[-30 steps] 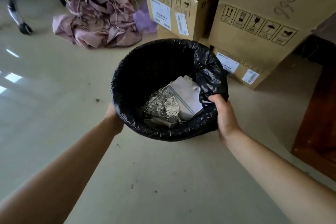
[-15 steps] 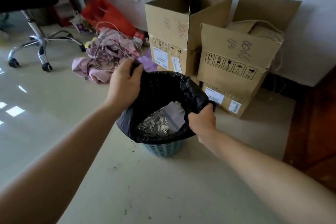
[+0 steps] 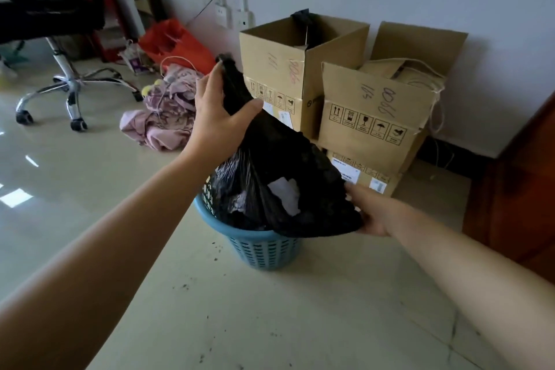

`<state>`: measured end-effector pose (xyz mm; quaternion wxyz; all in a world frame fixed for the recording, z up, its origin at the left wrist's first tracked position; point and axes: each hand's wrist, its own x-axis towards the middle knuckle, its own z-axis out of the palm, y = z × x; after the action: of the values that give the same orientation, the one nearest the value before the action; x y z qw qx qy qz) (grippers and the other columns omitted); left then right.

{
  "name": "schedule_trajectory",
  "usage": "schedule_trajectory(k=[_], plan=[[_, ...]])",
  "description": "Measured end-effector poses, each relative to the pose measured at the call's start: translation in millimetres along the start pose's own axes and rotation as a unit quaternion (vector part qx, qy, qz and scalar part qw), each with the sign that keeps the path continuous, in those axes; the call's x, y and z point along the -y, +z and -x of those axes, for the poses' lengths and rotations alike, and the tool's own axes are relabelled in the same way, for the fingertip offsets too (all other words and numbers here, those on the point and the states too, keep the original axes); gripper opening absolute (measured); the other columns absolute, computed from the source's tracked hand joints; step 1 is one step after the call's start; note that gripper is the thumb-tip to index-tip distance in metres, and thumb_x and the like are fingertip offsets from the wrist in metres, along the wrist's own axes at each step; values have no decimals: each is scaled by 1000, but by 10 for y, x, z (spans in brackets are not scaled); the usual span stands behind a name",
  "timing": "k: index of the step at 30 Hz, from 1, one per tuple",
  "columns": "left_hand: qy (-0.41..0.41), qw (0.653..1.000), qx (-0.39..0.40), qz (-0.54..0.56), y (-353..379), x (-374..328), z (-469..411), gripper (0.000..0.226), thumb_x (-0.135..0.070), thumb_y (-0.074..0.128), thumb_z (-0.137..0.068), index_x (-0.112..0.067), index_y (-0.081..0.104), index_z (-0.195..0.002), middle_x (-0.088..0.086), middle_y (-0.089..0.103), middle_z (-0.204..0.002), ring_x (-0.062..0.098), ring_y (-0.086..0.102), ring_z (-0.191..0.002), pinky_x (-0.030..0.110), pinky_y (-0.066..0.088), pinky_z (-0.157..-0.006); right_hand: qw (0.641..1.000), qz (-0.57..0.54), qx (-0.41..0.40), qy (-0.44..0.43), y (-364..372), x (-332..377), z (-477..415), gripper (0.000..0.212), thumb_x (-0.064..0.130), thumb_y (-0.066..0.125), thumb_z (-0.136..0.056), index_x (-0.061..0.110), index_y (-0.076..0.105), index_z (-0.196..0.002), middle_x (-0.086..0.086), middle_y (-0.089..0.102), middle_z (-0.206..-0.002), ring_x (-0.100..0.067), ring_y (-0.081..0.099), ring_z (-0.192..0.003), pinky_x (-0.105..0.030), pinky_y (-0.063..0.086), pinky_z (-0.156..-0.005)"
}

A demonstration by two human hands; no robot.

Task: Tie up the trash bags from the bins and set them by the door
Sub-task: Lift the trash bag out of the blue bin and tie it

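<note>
One bag [image 3: 285,156] in blue bin [image 3: 261,249]

Glossy black plastic bag [image 3: 282,159]; perforated blue bin [image 3: 261,246], probably plastic; glossy floor [image 3: 90,159].

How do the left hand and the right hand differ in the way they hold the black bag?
The left hand is high above the blue bin, gripping a gathered edge of the black bag; the right hand is low, near rim level, holding a spread edge. Both hold the same bag.
</note>
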<state>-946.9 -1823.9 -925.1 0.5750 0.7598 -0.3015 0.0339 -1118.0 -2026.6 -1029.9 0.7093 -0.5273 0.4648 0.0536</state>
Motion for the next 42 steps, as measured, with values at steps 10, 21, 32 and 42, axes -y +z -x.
schedule_trajectory(k=[10, 21, 32, 42], plan=[[-82, 996, -14, -26, -107, 287, 65, 92, -31, 71, -89, -31, 6, -155, -4, 56, -122, 17, 54, -114, 32, 44, -97, 935, -84, 6, -344, 76, 841, 350, 23, 17, 70, -91, 15, 62, -112, -7, 70, -112, -16, 68, -96, -31, 57, -85], [-163, 972, 165, -49, -324, 1055, 167, 134, -77, 84, -48, -36, 9, -151, -1, 23, -160, 22, 26, -147, 50, 30, -119, 918, 275, 55, -279, 186, 658, 320, 103, 91, 60, -58, 27, 51, -139, 7, 54, -144, -12, 50, -129, -46, 26, -120], [-210, 965, 112, 111, 53, 1100, 43, 123, -36, 88, -73, -26, 0, -158, 0, 53, -142, 11, 59, -123, 38, 51, -103, 765, 359, -268, -463, 291, 760, 228, 25, 7, 64, -81, 28, 53, -89, 9, 56, -72, -20, 57, -66, -30, 39, -53], [-149, 969, -151, 125, 69, 1187, -24, 25, -26, 51, -103, -21, 61, -80, -6, 57, -75, 13, 51, -76, 32, 41, -68, 938, -157, 44, -306, 169, 1052, 283, 23, 6, 64, -88, 13, 66, -110, -4, 71, -97, -18, 67, -91, -28, 57, -80]])
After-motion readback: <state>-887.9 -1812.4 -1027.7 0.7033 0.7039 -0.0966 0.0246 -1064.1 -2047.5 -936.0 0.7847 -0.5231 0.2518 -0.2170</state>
